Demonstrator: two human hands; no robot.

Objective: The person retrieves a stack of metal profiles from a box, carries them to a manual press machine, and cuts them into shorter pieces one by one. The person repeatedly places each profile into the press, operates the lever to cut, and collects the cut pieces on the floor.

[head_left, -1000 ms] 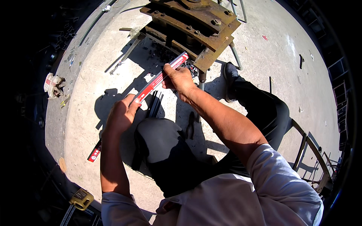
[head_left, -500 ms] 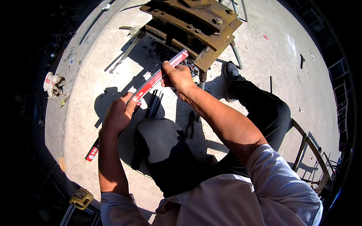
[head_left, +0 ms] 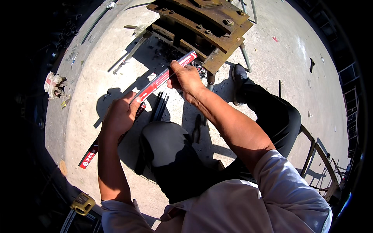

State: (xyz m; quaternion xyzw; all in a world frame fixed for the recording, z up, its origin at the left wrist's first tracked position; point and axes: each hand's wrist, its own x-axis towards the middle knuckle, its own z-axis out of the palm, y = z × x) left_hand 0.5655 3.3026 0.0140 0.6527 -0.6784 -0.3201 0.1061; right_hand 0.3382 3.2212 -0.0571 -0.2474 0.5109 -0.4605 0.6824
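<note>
Above our knees, we hold a long, thin red and white packet (head_left: 165, 76) with both hands, slanting up from left to right. Our left hand (head_left: 118, 116) grips its lower end, fingers curled tight around it with the thumb on top. Our right hand (head_left: 186, 77) grips it near the upper end, fingers pressed together around it. Two hands at two spots keep such a long, thin thing from sagging.

Another red packet (head_left: 90, 155) lies flat on the concrete floor (head_left: 97, 70) by our left arm. Some thin dark rods (head_left: 160, 105) lie on the floor just past our knee, close enough to reach.

A rusty metal machine (head_left: 202, 27) with big bolts stands in front of us. Our shoe (head_left: 239, 77) rests beside its leg. A yellow tape measure (head_left: 82, 202) sits low on the left.
</note>
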